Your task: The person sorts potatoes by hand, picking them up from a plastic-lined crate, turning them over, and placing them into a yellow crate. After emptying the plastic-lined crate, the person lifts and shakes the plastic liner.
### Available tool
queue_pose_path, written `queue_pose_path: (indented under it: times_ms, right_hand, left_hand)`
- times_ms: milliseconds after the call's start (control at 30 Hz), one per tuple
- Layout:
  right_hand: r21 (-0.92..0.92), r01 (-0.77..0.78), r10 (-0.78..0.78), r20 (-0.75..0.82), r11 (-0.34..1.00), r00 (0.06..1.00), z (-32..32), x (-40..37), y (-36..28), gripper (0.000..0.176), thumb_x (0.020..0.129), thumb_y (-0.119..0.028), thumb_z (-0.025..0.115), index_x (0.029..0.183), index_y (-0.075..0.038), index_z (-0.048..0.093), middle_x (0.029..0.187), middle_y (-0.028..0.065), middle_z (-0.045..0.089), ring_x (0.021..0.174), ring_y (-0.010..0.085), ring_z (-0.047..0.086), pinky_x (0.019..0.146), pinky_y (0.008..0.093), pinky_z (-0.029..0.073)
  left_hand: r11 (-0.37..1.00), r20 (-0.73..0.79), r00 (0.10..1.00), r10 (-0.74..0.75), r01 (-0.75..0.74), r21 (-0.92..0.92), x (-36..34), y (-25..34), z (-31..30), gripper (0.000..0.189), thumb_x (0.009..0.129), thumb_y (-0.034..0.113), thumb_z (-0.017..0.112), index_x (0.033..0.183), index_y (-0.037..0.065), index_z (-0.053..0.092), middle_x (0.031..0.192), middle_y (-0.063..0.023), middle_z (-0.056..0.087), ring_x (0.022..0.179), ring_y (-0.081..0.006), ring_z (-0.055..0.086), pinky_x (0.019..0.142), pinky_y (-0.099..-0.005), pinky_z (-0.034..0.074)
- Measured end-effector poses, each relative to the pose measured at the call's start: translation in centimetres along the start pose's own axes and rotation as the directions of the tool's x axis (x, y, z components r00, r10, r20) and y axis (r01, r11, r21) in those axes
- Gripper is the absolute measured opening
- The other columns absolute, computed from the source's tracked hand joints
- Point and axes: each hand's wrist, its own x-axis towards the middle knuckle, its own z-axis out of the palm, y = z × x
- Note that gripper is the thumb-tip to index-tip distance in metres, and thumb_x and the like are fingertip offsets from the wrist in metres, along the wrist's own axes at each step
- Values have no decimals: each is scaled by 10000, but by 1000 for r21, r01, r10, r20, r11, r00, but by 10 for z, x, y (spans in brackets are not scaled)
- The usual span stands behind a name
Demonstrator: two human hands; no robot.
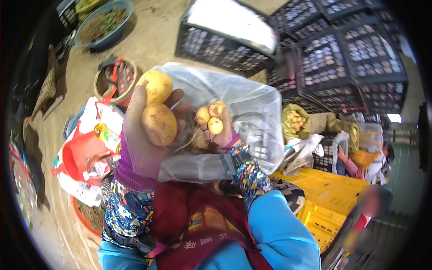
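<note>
My left hand (141, 139), in a thin glove with a purple cuff, is closed around two larger yellow potatoes, one (157, 85) above the other (159, 124). Deeper in the view, my right hand (226, 130) has its fingers curled around three small potatoes (215, 126). Both hands are over a crate lined with clear plastic film (254, 96). The film folds over the crate's rim. Between the hands, a brownish lump (199, 140) shows inside the liner, too blurred to name.
Black crates (324, 58) are stacked at upper right, and yellow crates (324, 189) stand at lower right. A potato sack (295, 120) sits beside the lined crate. Left are a red plastic container (78, 155), a round basket (116, 81) and a blue basin (87, 38). Another person's arm (348, 164) reaches in at right.
</note>
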Motion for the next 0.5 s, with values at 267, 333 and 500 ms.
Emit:
queue_pose_path:
  times_ms: [267,333,500]
  right_hand:
    - [350,384,-473,219,854,853,109,-193,-61,712,847,-780,468,1368,-296,498,1405,285,441,783,191,587,555,277,500]
    - [105,570,-580,120,815,806,147,-275,-71,709,858,-771,460,1388,-302,485,1389,297,452,731,194,598,535,282,519]
    - [-448,814,-912,-7,370,410,234,-521,-45,845,885,-772,391,1433,-129,380,1107,122,619,743,185,637,624,293,516]
  left_hand:
    - [530,600,653,462,-746,403,37,-55,-46,630,883,60,629,1447,75,349,1264,-185,590,1104,-251,632,821,-294,556]
    - [385,692,572,441,-817,430,45,-55,-60,735,830,-18,613,1483,70,287,1286,-204,576,1125,-261,625,826,-284,554]
    - [927,531,842,96,-270,260,96,-52,-89,796,844,-93,574,1523,172,256,1388,-177,503,1198,-274,584,808,-282,565]
